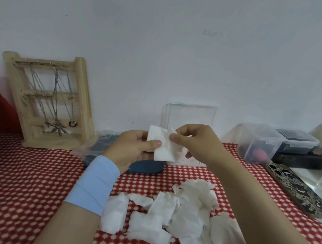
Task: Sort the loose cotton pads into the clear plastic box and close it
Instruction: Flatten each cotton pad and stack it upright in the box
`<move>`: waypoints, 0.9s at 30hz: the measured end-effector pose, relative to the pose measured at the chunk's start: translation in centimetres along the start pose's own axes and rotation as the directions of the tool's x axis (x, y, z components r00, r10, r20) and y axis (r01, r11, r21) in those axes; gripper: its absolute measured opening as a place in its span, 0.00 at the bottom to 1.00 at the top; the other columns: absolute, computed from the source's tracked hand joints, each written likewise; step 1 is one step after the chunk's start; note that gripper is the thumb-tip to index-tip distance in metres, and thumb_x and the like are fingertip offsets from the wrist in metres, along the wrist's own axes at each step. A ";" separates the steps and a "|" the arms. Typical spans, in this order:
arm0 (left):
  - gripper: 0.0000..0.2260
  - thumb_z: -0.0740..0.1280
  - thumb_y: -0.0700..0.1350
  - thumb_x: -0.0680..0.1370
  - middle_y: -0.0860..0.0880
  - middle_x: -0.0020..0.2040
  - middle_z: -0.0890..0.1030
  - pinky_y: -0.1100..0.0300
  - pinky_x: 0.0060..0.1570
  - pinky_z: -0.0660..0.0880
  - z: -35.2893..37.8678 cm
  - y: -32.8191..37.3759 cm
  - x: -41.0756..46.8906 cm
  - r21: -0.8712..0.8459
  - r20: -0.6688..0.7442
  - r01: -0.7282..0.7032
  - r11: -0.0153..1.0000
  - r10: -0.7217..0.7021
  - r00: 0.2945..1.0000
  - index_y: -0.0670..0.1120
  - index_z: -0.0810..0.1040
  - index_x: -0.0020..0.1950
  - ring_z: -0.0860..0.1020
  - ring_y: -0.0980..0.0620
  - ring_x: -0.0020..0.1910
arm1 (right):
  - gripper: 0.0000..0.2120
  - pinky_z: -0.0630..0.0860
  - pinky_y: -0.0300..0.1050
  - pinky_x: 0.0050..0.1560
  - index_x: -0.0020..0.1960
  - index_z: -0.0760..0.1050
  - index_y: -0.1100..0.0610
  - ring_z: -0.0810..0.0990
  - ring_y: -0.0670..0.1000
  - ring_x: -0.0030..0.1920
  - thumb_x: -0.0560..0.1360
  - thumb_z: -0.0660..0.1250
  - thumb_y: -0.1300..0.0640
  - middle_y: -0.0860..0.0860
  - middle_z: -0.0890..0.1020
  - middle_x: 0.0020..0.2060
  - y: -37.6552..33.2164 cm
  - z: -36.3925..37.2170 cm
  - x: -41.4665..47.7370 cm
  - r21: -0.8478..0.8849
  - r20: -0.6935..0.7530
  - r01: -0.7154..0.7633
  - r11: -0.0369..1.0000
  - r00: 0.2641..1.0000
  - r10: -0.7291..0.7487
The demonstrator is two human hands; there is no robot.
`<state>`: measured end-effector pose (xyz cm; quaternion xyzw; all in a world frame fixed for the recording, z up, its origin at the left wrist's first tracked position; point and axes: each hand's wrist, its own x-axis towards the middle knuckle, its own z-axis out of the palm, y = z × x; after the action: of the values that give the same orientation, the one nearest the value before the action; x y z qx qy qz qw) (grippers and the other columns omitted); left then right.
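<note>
Both hands hold white cotton pads (pixel 163 143) up in front of me. My left hand (pixel 131 148), with a light blue wristband, pinches them from the left with thumb on top. My right hand (pixel 194 142) pinches their right edge. Directly behind the hands stands the clear plastic box (pixel 191 116), its lid raised upright against the wall; its lower part is hidden by my hands. A heap of several loose, crumpled cotton pads (pixel 171 215) lies on the red-and-white cloth near me, between my forearms.
A wooden jewellery rack (pixel 50 102) with chains leans at the back left. A dark blue pouch (pixel 148 167) and clear plastic bag (pixel 91 146) lie under my left hand. Clear storage boxes (pixel 268 143) and a patterned phone (pixel 297 188) sit at the right.
</note>
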<state>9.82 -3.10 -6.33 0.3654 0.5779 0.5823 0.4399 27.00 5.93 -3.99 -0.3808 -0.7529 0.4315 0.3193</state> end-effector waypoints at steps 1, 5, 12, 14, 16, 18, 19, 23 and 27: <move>0.14 0.72 0.36 0.77 0.45 0.54 0.86 0.60 0.41 0.83 -0.1 -0.1 0.1 0.005 -0.037 0.000 1.000 0.000 0.999 0.40 0.79 0.62 0.86 0.50 0.48 | 0.06 0.72 0.31 0.26 0.45 0.84 0.55 0.77 0.36 0.25 0.76 0.74 0.52 0.46 0.84 0.38 0.1 -0.4 0.1 -0.030 -0.004 -0.018 0.999 1.000 0.018; 0.16 0.72 0.35 0.77 0.45 0.56 0.85 0.58 0.44 0.84 -1.2 -0.3 0.5 -0.009 -0.113 -0.026 1.000 0.024 0.993 0.39 0.78 0.64 0.86 0.49 0.50 | 0.08 0.81 0.37 0.40 0.50 0.85 0.50 0.84 0.43 0.40 0.76 0.73 0.47 0.44 0.86 0.42 0.4 -1.8 0.0 -0.373 0.273 -0.047 0.927 0.949 0.158; 0.16 0.72 0.38 0.77 0.47 0.58 0.85 0.56 0.48 0.83 -0.5 -0.1 0.3 0.015 0.009 -0.042 0.999 0.042 0.999 0.42 0.78 0.64 0.85 0.49 0.54 | 0.09 0.79 0.40 0.46 0.58 0.81 0.48 0.85 0.45 0.47 0.80 0.67 0.48 0.45 0.86 0.52 -0.1 -0.5 -0.2 -0.104 0.227 -0.072 0.992 0.969 0.094; 0.15 0.71 0.40 0.78 0.47 0.57 0.85 0.57 0.46 0.83 -0.1 -0.2 0.3 0.005 -0.001 -0.044 0.999 0.044 0.999 0.42 0.79 0.64 0.85 0.49 0.53 | 0.08 0.78 0.36 0.36 0.54 0.84 0.52 0.86 0.45 0.40 0.79 0.70 0.50 0.46 0.87 0.45 0.0 -0.1 0.0 -0.023 0.139 -0.084 0.996 0.987 0.086; 0.12 0.69 0.42 0.80 0.45 0.56 0.85 0.57 0.43 0.83 0.2 -0.2 0.3 -0.045 -0.027 -0.034 0.998 0.032 0.999 0.42 0.80 0.63 0.86 0.49 0.52 | 0.06 0.76 0.34 0.32 0.50 0.84 0.54 0.86 0.45 0.38 0.77 0.73 0.53 0.47 0.87 0.43 0.1 0.1 0.1 -0.022 0.075 -0.077 0.997 0.994 0.079; 0.10 0.68 0.42 0.81 0.44 0.53 0.86 0.58 0.42 0.83 0.2 -0.3 0.3 -0.101 -0.057 -0.018 0.995 0.012 0.998 0.41 0.81 0.60 0.86 0.48 0.49 | 0.05 0.81 0.38 0.37 0.48 0.84 0.55 0.86 0.47 0.40 0.76 0.74 0.54 0.48 0.87 0.42 0.3 -0.1 0.1 0.030 0.048 -0.095 0.995 0.994 0.094; 0.09 0.68 0.42 0.81 0.44 0.53 0.86 0.58 0.42 0.83 0.2 -0.3 0.4 -0.115 -0.082 -0.018 0.993 0.009 0.997 0.41 0.81 0.60 0.86 0.48 0.49 | 0.05 0.82 0.41 0.40 0.47 0.84 0.56 0.86 0.48 0.42 0.77 0.74 0.54 0.49 0.87 0.42 0.3 -0.3 0.2 0.091 0.037 -0.097 0.991 0.995 0.094; 0.09 0.72 0.41 0.78 0.45 0.50 0.87 0.57 0.44 0.84 0.4 -0.5 0.4 -0.136 -0.114 -0.004 0.991 -0.011 0.993 0.40 0.83 0.57 0.86 0.49 0.49 | 0.06 0.82 0.45 0.38 0.48 0.83 0.60 0.86 0.51 0.39 0.77 0.73 0.57 0.53 0.87 0.42 0.1 -0.6 0.3 0.253 0.031 -0.059 0.966 0.998 0.053; 0.09 0.71 0.44 0.79 0.44 0.49 0.87 0.57 0.43 0.83 1.3 -0.2 0.0 -0.162 -0.024 0.030 0.986 -0.034 0.999 0.41 0.84 0.55 0.87 0.48 0.47 | 0.04 0.81 0.42 0.34 0.45 0.84 0.59 0.85 0.49 0.35 0.76 0.74 0.58 0.51 0.87 0.39 0.1 -0.2 0.2 0.173 -0.022 -0.039 0.984 0.999 0.043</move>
<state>11.01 -2.67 -6.49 0.3113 0.5403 0.6250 0.4697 27.13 6.25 -3.99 -0.3725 -0.7005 0.4967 0.3519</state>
